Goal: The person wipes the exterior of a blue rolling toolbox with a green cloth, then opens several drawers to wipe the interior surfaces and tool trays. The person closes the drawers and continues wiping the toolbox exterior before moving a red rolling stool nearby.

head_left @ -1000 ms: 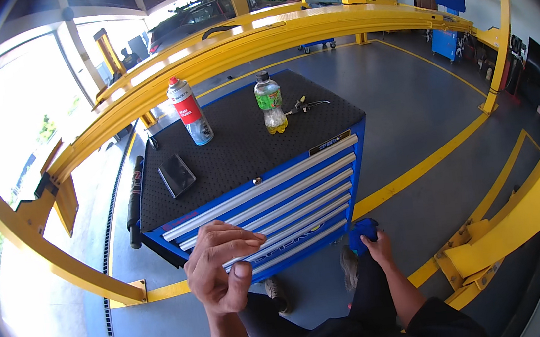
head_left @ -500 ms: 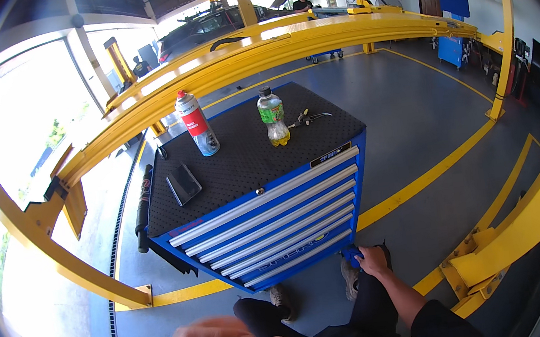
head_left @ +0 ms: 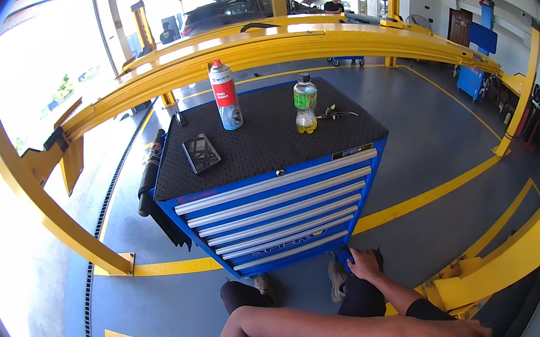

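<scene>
Yellow steel makes up the biggest thing near us, a lift frame [head_left: 349, 41] whose long beam runs across behind the tool cabinet [head_left: 275, 216]. That cabinet comes next in size, blue, its silver-edged drawers facing the person and its black, dimpled surface [head_left: 282, 154] spread flat on top. Then the person's arms: the left arm [head_left: 288, 326] is bent across the body, elbow out to the left and forearm running over to the right, which puts the left grip [head_left: 450, 333] low beside the right sleeve. From here I can't tell whether its fingers are apart or together. The right arm [head_left: 394, 289] reaches forward and down out of its black sleeve, slanting inward, and the right grip [head_left: 364, 264] sits near the knee, back of the hand up, clamped on a blue item [head_left: 344, 258]. Up on the surface, well apart from both grips, a red-and-white spray can [head_left: 226, 97] stands upright, with a green-labelled bottle [head_left: 306, 104] upright to its right and a dark phone [head_left: 201, 153] lying flat nearer the front. Smallest is what shows of the blue item, poking out past the fingers just beside the cabinet's lower right corner; the rest is hidden.
</scene>
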{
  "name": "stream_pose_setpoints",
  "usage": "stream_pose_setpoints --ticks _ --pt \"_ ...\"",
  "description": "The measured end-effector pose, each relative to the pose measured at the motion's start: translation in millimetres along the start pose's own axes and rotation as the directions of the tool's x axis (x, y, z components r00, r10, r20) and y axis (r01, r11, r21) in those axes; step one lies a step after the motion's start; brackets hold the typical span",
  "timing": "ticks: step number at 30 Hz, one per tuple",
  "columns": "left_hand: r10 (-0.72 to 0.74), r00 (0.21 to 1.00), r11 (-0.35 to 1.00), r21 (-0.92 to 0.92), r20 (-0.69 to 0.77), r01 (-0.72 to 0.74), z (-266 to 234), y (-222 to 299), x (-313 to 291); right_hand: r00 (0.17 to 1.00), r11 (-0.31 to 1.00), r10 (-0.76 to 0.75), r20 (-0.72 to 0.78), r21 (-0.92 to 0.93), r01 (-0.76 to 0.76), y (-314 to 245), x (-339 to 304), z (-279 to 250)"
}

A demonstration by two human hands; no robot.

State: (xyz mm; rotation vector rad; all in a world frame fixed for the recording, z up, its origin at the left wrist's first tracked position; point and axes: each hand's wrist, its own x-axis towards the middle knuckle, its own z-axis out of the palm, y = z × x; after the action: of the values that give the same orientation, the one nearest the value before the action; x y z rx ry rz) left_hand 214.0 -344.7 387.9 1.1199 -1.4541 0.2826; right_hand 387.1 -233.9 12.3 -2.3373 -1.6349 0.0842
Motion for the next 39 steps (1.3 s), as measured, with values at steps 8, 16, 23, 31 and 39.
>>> stream_pose_setpoints --ticks 8,16,23,31,39 --pt "0.004 0.999 0.99 -0.139 -0.047 -0.01 12 15 -11 0.989 1.0 0.006 0.145 -0.025 -0.002 19 -7 14" --pt "-0.073 0.98 0.981 -0.188 -0.185 0.038 17 52 -38 0.975 0.988 0.126 0.182 0.065 -0.14 19 -7 12" --pt "-0.518 0.551 0.542 0.247 -0.654 0.803 1 97 -142 0.987 0.981 0.139 -0.083 0.148 -0.125 19 -18 15" --pt "-0.053 -0.066 -0.21 -0.053 -0.996 0.976 0 138 -307 0.985 0.748 -0.058 -0.165 0.647 0.152 -134 -2 -50" --pt "0.455 -0.394 0.638 -0.016 -0.798 0.77 9 178 -301 0.725 0.419 -0.622 -0.296 0.657 0.627 -290 9 -119"
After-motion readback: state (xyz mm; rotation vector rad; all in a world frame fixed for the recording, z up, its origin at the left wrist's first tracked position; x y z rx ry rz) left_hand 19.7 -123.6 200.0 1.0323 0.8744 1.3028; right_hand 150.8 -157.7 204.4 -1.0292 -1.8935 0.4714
